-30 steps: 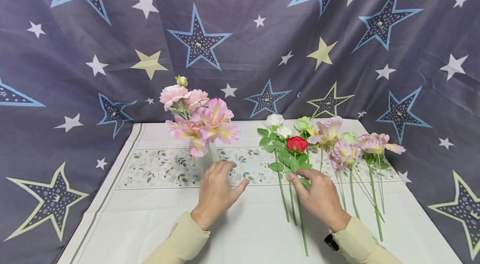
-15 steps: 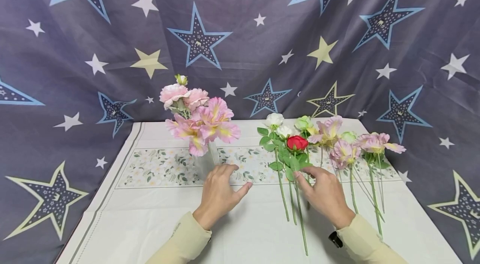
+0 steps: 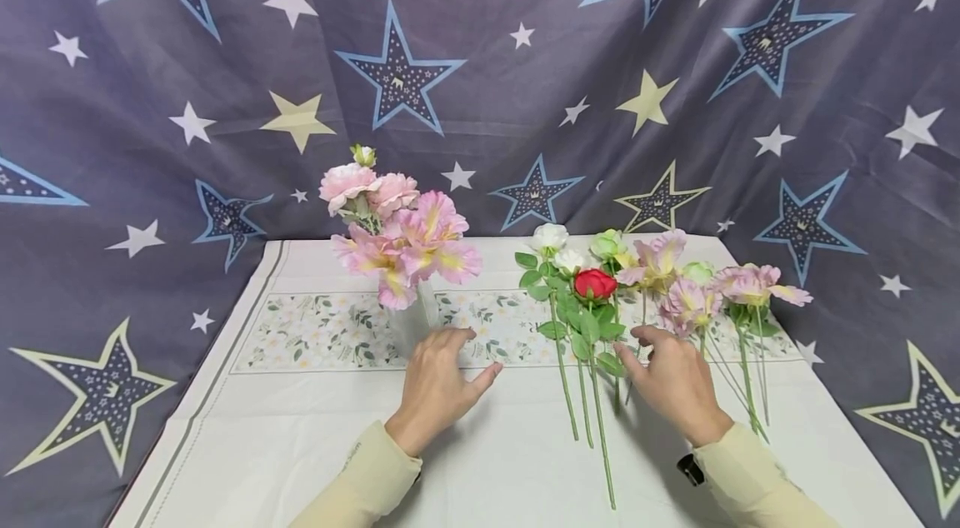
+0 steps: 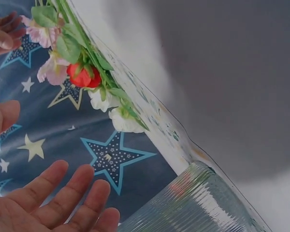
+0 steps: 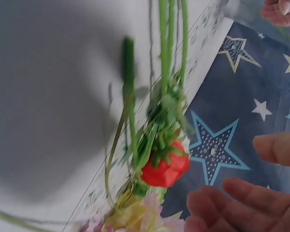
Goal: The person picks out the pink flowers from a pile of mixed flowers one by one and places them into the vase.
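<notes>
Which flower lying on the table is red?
The single red rose just in front of the two white roses; the other loose flowers are pale green or pinkish purple.

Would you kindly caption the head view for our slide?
Left hand beside a vase of pink flowers, right hand near a red rose.

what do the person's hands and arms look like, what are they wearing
The left hand and right hand are bare, with no gloves. Both arms wear long, plain sleeves in pale yellow-beige: the left sleeve has small lettering near the cuff, too small to read. A small black item shows at the edge of the right sleeve; what it is isn't clear.
</notes>
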Demonstrator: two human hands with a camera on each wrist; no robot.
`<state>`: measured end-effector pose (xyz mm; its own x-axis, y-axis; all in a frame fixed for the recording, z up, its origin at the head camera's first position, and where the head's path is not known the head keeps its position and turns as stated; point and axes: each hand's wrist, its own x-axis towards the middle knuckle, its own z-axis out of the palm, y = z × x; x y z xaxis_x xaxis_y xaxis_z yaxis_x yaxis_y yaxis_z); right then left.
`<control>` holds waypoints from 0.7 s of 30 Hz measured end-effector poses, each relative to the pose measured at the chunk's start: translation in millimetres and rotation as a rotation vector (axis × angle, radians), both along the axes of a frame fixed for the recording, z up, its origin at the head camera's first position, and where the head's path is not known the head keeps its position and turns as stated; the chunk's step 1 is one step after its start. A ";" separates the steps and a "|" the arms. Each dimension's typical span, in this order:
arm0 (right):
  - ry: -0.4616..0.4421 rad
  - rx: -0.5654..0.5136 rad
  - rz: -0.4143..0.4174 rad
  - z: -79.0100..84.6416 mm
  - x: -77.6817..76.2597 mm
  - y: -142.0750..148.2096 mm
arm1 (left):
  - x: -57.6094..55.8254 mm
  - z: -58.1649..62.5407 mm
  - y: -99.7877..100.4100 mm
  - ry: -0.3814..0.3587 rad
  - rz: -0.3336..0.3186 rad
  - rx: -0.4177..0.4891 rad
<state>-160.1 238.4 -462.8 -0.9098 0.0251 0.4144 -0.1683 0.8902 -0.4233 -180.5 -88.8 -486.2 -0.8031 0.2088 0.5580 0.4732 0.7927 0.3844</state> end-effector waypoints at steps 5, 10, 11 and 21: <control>-0.037 0.057 -0.045 2.8 -4.3 13.0 | -0.2 -0.3 -1.3 0.010 0.000 -0.008; -0.094 0.089 -0.072 5.5 -6.4 26.6 | 0.8 -1.2 -2.8 0.000 -0.001 -0.014; -0.102 0.092 -0.077 5.9 -6.7 29.1 | 0.9 -1.5 -3.1 -0.004 -0.001 -0.014; -0.137 0.136 -0.097 -2.3 -11.2 49.1 | 3.3 -2.2 -4.5 0.002 -0.006 -0.022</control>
